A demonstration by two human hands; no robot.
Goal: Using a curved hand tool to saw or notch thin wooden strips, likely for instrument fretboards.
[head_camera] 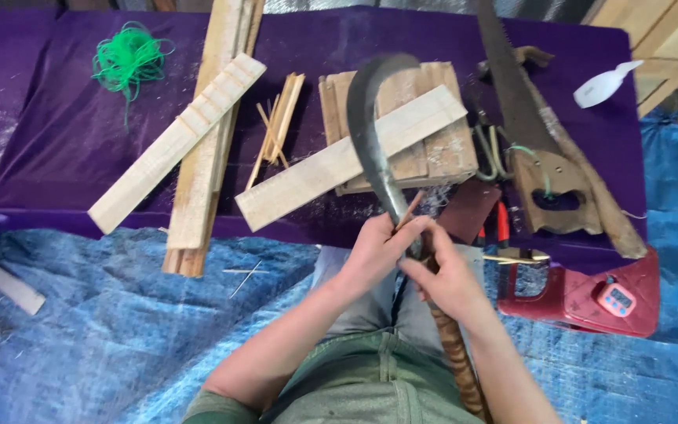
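On the purple tabletop (pixel 56 141) lie a green cord tangle (pixel 129 59) far left and notched slats (pixel 178 141), then — at the middle — the left hand (pixel 374 250) pinches a thin wood sliver (pixel 411 209) against the curved blade (pixel 370 133), while the right hand (pixel 449 279) has its fingers closed around the blade's wrapped handle (pixel 453 345). This looks like shaving the sliver thin; the next stroke calls for a steady draw along the edge. The contact point is hidden by fingers, and the saw (pixel 519 102) at right is cut off.

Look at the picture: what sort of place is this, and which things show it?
Probably a small hand woodworking or bamboo-craft space: a handsaw, split wooden slats and thin sticks lie on a purple-covered bench, and both hands grip a curved blade.
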